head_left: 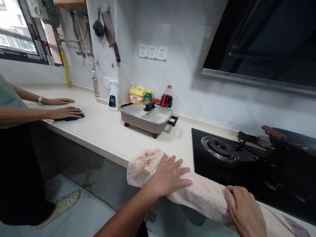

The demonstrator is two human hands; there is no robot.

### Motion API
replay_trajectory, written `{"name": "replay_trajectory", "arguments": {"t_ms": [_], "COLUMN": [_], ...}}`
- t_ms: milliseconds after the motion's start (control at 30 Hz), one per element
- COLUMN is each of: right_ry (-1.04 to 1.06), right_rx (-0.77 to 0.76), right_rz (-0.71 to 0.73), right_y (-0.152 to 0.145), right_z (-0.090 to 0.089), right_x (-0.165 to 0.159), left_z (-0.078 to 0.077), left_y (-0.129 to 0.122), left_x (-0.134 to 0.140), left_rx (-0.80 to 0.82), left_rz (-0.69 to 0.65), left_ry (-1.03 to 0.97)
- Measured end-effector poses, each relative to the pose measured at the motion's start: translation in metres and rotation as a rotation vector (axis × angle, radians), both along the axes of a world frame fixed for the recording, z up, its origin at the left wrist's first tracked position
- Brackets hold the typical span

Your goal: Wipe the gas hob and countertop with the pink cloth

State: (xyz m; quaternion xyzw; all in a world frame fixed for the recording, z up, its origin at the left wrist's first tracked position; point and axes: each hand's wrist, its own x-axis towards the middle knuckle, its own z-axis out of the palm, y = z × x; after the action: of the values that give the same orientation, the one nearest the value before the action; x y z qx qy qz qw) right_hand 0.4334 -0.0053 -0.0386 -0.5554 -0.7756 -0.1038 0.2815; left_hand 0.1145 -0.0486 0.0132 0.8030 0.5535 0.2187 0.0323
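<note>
A pale pink towel [202,189], stained brown at its left end, lies along the counter's front edge and hangs over it. My left hand [170,174] rests flat on the towel's left part, fingers spread. Farther right, my right hand [247,207] is closed on the same towel, its fingers curled and the thumb against the cloth. The towel's far right end runs beneath my right hand to the frame's lower right. Beside the towel is the black cooktop [202,161].
Behind my hands stands a lidded electric pan [143,121]. A spray bottle [113,97], yellow jug [137,93] and dark sauce bottle [167,97] line the wall. A wok [296,158] sits at right. At left, another person's hand [65,113] presses a blue cloth [74,118].
</note>
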Motion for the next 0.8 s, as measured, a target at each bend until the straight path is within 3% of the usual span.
{"name": "replay_trajectory", "arguments": {"t_ms": [800], "right_ry": [0.000], "right_rx": [-0.018], "right_rz": [-0.022], "right_y": [-0.0049], "right_z": [0.0045], "right_x": [-0.0025], "left_z": [0.0042], "left_y": [-0.0016], "left_x": [-0.0002], "left_rx": [0.084], "left_rz": [-0.001], "left_ry": [0.082]}}
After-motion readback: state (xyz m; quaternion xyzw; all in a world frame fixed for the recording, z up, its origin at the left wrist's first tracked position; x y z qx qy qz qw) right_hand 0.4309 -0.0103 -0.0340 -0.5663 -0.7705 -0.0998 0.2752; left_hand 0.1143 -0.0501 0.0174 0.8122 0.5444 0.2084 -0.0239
